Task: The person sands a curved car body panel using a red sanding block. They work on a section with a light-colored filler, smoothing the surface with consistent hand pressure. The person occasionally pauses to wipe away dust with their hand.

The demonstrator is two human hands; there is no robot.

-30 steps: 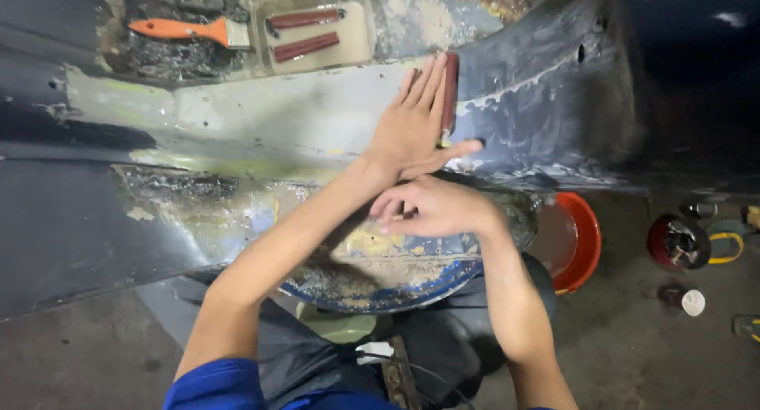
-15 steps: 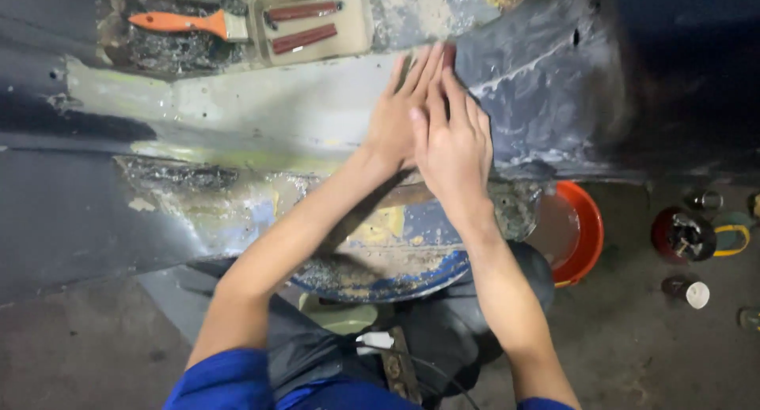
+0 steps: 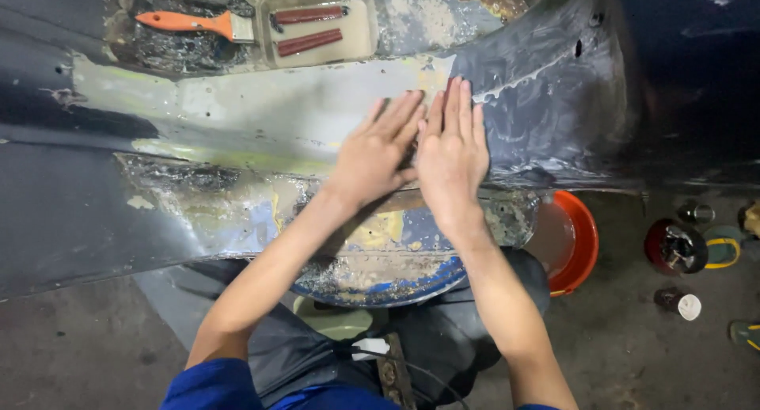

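Note:
My left hand [image 3: 378,153] and my right hand [image 3: 453,145] lie flat side by side on a dark car body panel [image 3: 237,117], fingers stretched out and pointing away from me. They rest on a pale, sanded patch of filler, next to wet dark paint [image 3: 546,101] on the right. The red-brown sanding strip from the earlier frames is hidden, so I cannot tell what lies under the palms.
On top of the panel lie an orange-handled brush [image 3: 186,22] and a shallow tray [image 3: 360,42] with two red-brown strips. Below the panel sit a blue-rimmed round board [image 3: 380,279] smeared with filler and an orange basin [image 3: 582,236]. Cans [image 3: 673,248] and a small bottle [image 3: 679,302] stand on the floor at right.
My right hand came up from below the panel's edge and lies flat beside the left. Both hands then slid down and left, and the red-brown strip went out of sight.

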